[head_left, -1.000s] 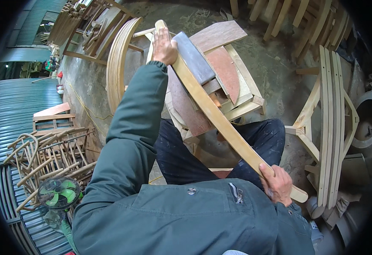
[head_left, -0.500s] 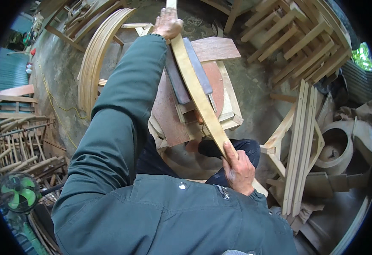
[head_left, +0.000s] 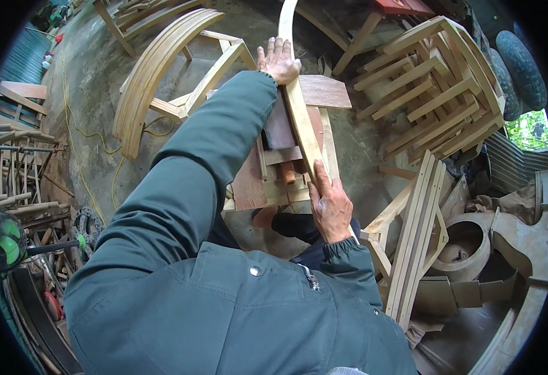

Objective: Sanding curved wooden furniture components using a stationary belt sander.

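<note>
A long, curved strip of pale wood (head_left: 299, 115) lies across a low wooden stand (head_left: 249, 181), over a dark grey flat slab (head_left: 279, 128) that it partly hides. My left hand (head_left: 278, 60) rests on the strip's far part, fingers stretched and spread. Closer to my body, my right hand (head_left: 332, 209) grips the strip, index finger laid along the wood and thumb at its left side; the other fingers' undersides are hidden. Below the slab an orange-brown cylinder (head_left: 288, 173) shows between the stand's pieces.
Bundled curved strips (head_left: 155, 69) and a wooden frame (head_left: 214, 78) stand at far left. Stacked frames (head_left: 436, 87) fill the far right, with long slats (head_left: 415, 240) nearer. A fan (head_left: 2, 239) is at left; a yellow cord (head_left: 67, 119) crosses the floor.
The strip now lies more steeply across the stand, covering the slab's right side. In the picture, my left hand sits lower and further right; my right hand sits higher.
</note>
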Demonstrator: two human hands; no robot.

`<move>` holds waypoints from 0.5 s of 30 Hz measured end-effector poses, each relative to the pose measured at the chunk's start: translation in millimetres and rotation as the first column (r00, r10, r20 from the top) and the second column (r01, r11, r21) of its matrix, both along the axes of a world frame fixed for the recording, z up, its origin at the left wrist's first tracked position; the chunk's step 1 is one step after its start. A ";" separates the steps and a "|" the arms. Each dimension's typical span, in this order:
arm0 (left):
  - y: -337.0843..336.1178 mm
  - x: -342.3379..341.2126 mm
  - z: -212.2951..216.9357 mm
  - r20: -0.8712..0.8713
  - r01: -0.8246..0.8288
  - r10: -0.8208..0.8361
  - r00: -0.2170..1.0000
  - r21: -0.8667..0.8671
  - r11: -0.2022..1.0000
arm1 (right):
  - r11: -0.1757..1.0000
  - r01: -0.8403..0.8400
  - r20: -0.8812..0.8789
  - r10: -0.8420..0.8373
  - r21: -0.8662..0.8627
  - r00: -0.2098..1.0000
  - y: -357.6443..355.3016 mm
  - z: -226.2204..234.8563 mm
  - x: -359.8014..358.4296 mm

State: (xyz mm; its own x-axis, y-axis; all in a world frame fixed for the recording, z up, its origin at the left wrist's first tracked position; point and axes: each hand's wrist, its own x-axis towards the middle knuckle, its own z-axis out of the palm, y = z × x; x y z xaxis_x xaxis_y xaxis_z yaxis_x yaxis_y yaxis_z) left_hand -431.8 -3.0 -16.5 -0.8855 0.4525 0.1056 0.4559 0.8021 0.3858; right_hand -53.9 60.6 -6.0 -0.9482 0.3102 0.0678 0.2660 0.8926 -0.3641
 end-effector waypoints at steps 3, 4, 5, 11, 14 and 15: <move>-13.6 43.8 -4.4 -0.061 -0.071 0.073 0.995 0.032 0.997 | 0.998 -0.069 -0.081 0.069 0.006 0.994 3.2 -7.6 34.0; -19.8 63.1 -12.5 -0.064 -0.081 0.082 0.995 0.019 0.997 | 0.996 -0.092 -0.086 0.093 0.017 0.992 2.2 -8.0 50.8; -21.8 90.3 -11.9 -0.038 -0.074 0.076 0.996 0.045 0.996 | 0.996 -0.088 -0.049 0.088 0.019 0.995 1.7 -4.5 71.0; -50.2 210.8 -17.1 -0.017 -0.113 0.114 0.993 0.043 0.993 | 0.974 -0.196 -0.059 0.190 -0.115 0.980 18.9 -9.1 218.6; -52.2 222.8 -17.2 -0.018 -0.116 0.118 0.993 0.055 0.992 | 0.972 -0.168 0.018 0.173 -0.163 0.985 37.9 -5.7 299.3; -49.1 218.9 -19.8 -0.030 -0.106 0.108 0.994 0.057 0.993 | 0.975 -0.140 0.066 0.153 -0.171 0.986 39.2 -0.5 310.5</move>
State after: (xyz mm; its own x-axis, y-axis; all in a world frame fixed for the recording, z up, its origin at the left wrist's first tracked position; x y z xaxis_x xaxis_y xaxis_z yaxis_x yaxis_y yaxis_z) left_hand -212.9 -52.1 -36.3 -0.9242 0.3480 0.1574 0.3816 0.8249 0.4169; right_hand 256.6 99.8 -6.4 -0.9845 0.1683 -0.0494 0.1706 0.8531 -0.4931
